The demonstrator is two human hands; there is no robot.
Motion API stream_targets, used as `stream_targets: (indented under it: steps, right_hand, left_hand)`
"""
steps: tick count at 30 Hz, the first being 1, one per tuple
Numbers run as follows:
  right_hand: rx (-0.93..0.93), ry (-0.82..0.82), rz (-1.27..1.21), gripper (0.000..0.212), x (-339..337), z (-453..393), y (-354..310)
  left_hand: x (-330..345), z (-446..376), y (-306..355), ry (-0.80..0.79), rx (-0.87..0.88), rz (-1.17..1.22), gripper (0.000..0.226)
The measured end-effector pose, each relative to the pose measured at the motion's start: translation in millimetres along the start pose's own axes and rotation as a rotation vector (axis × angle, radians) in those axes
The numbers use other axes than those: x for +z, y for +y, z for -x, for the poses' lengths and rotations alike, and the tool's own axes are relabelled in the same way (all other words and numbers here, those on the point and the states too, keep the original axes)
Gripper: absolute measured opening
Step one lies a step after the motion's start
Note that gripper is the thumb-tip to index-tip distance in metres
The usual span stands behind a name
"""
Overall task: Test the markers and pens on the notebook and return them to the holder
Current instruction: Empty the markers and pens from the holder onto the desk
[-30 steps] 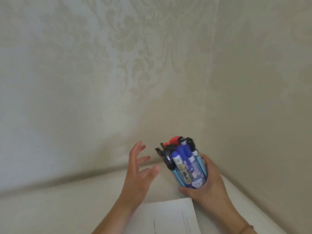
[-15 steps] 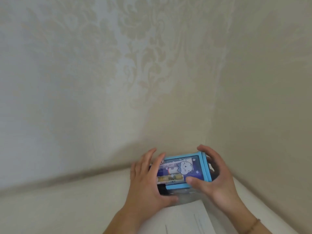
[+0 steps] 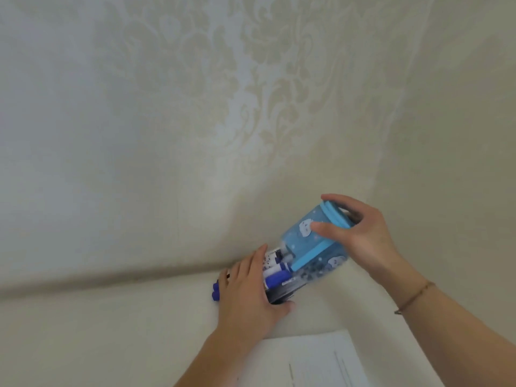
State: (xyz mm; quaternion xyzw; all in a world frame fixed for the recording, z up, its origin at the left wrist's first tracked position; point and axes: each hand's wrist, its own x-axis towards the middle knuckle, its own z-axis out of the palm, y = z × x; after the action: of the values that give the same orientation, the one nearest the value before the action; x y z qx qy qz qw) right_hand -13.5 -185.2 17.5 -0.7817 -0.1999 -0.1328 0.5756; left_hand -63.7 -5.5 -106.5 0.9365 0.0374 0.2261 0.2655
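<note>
The blue holder (image 3: 310, 241) with white cartoon faces is tipped over, its base raised up and to the right and its mouth down toward the left. My right hand (image 3: 360, 233) grips its base end. Several markers and pens (image 3: 276, 272), blue and white, slide out of the mouth onto the table. My left hand (image 3: 248, 291) lies flat over them with its fingers spread; blue caps (image 3: 215, 291) stick out past its fingertips. The white notebook (image 3: 310, 358) lies open at the bottom edge, with a few thin pen lines on it.
The cream table (image 3: 111, 331) sits in a corner. Patterned wallpaper (image 3: 195, 107) rises behind it and another wall (image 3: 460, 135) stands close on the right. A thin bracelet (image 3: 413, 297) is on my right wrist.
The holder went from upright in my right hand to tipped on its side, then mouth-down to the left. My left hand came in and now covers the pens spilling out.
</note>
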Motion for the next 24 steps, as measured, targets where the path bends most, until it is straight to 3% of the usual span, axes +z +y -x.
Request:
stream_targets:
  steps: [10, 16, 20, 24]
  right_hand:
    - [0.067, 0.147, -0.089, 0.036, -46.4, 6.8, 9.6]
    - [0.197, 0.399, -0.294, 0.033, -65.1, 29.5, 18.4]
    - [0.484, 0.277, -0.8, 0.062, -48.6, 51.3, 34.2]
    - [0.596, 0.172, -1.17, 0.097, -27.7, 70.1, 41.1]
  left_hand:
    - [-4.3, 0.4, -5.0, -0.039, -0.042, -0.228, 0.072]
    - [-10.7, 0.6, 0.4, -0.169, -0.035, -0.252, 0.095]
    - [-12.2, 2.1, 4.7, -0.249, 0.03, -0.251, 0.104]
    - [-13.1, 3.3, 6.0, -0.286, 0.123, -0.217, 0.1]
